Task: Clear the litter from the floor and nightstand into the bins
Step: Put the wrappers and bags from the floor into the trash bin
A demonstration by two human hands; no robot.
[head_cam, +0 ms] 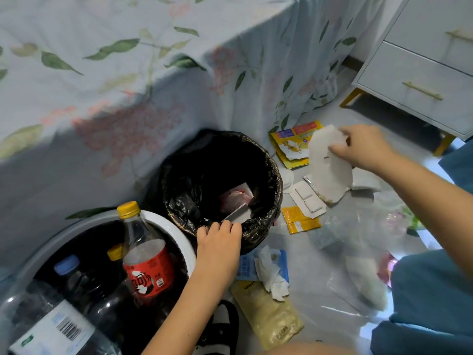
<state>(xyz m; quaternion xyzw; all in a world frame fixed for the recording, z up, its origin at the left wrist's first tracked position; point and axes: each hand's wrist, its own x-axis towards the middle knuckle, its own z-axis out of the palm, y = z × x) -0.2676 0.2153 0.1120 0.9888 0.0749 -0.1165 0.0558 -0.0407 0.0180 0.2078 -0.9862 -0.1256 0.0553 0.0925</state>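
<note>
While the left hand (219, 242) grips the rim of the black-lined bin (271, 175), likely steadying it, the right hand (363, 147) pinches a limp white sheet (330, 172) lifted above the floor litter (302, 216), just beside that bin, ready to drop in.

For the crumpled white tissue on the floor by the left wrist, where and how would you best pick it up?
Pinch the tissue at its raised, bunched upper fold, coming straight down from above. It lies loose on top of a blue packet and a yellow pouch, so a top pinch with the fingers likely lifts it alone.
</note>
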